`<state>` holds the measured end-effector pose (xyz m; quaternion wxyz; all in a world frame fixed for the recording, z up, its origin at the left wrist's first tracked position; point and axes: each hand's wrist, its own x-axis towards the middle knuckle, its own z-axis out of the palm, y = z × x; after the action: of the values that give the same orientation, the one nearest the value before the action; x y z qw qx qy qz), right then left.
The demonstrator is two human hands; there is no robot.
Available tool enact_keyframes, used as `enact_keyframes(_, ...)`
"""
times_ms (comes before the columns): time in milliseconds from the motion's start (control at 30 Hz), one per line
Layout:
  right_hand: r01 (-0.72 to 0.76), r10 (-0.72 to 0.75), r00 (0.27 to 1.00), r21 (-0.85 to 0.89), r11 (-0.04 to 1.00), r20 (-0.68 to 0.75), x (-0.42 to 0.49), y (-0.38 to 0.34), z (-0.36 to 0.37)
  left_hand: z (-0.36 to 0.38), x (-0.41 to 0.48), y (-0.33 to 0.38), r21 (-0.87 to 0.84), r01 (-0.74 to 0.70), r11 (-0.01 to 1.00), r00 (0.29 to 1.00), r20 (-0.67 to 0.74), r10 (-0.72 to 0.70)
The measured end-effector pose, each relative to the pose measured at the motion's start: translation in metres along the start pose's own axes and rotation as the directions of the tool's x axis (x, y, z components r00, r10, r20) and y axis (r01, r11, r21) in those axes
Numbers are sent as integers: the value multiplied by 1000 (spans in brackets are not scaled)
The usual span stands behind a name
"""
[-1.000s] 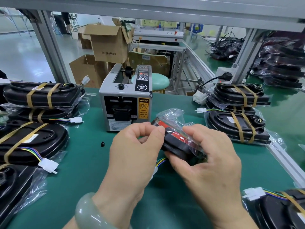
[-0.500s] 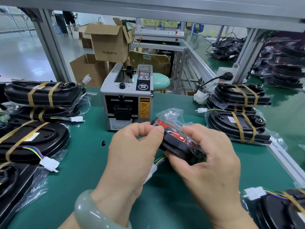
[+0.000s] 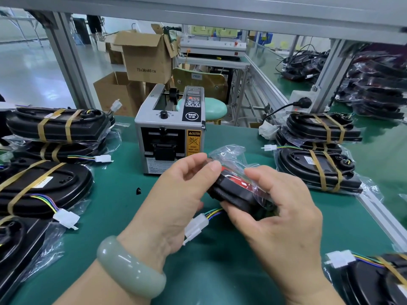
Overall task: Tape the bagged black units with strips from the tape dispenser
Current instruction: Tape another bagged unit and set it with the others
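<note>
1. We are holding one bagged black unit [image 3: 233,190] just in front of the tape dispenser [image 3: 169,133], lifted off the green mat [image 3: 123,216] (its red face is showing through the plastic).
2. Our left hand [image 3: 176,201] is pinching the loose bag film at the unit's end nearest the dispenser, with thumb and forefinger pressed together on it.
3. Our right hand [image 3: 284,219] is gripping the end farther from the dispenser, with its fingers curled underneath and its thumb pressing the film down on top.
4. The unit's white connector [image 3: 196,226] is dangling on coloured wires below our hands, on the side away from the dispenser.
5. We are judging this to be the bag-folding step. We are seeing no strip on this unit, and we cannot tell whether one is waiting at the dispenser's mouth.
6. One hand will be letting go to fetch a strip. The folded film could then spring open, leaving the tape on wrinkles.
7. The hanging wires could also be getting trapped under a strip if we are not tucking them clear.
</note>
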<state>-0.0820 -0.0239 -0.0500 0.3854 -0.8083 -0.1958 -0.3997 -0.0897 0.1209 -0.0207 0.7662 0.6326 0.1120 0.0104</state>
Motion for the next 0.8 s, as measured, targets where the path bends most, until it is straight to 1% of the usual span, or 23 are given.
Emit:
enact_keyframes(100, -20, 20, 1000, 8, 1000, 12, 0, 0, -1, -3, 3, 0, -9, 49, 999, 989, 141, -47)
enact_keyframes(167, -22, 22, 1000, 21, 1000, 19, 0, 0, -1, -4, 5, -2, -38, 72, 997, 982, 178, -64)
enact_keyframes(200, -20, 19, 1000, 31, 999, 21, 0, 0, -1, -4, 7, -3, -74, 80, 994, 984, 166, -66)
enact_keyframes(267, -22, 20, 999, 58, 998, 29, 0, -1, 0, -4, 11, -6, -149, 84, 985, 993, 97, -70)
enact_keyframes(333, -16, 14, 999, 71, 997, 36, 0, -2, 0, -4, 11, -5, -173, 73, 982, 997, 33, -68)
enact_keyframes(367, -11, 9, 999, 68, 998, 34, 0, -1, 0, -4, 12, -6, -162, 55, 985, 998, 35, -50)
enact_keyframes(467, -25, 23, 999, 59, 998, 23, 0, -1, 1, -3, 8, -8, -120, -41, 992, 988, 140, 58)
enact_keyframes(500, -23, 22, 999, 59, 998, 23, 1, -2, 1, -3, 6, -8, -81, -64, 995, 984, 161, 76)
enact_keyframes(567, 6, -8, 999, 45, 999, 33, 0, -3, 2, -4, 5, -9, 107, -117, 987, 974, 207, 93)
enact_keyframes(633, 42, -44, 998, 31, 999, 50, -1, -3, 3, -8, 5, -7, 334, -150, 931, 970, 233, 73)
enact_keyframes(667, 53, -54, 997, 27, 998, 55, -2, -2, 4, -10, 5, -4, 448, -175, 877, 973, 217, 83)
enact_keyframes(700, 63, -64, 996, 19, 998, 59, -2, -1, 3, -12, 3, -2, 568, -218, 794, 973, 193, 129)
enact_keyframes(733, 74, -75, 995, 13, 997, 63, -2, 0, 3, -13, 0, 0, 662, -295, 689, 955, 187, 229)
enact_keyframes(767, 86, -88, 994, 20, 996, 66, -2, 1, 3, -14, -1, 2, 707, -392, 589, 914, 231, 333)
enact_keyframes(800, 92, -95, 993, 42, 995, 71, -1, 2, 3, -15, -3, 4, 701, -498, 510, 857, 310, 410)
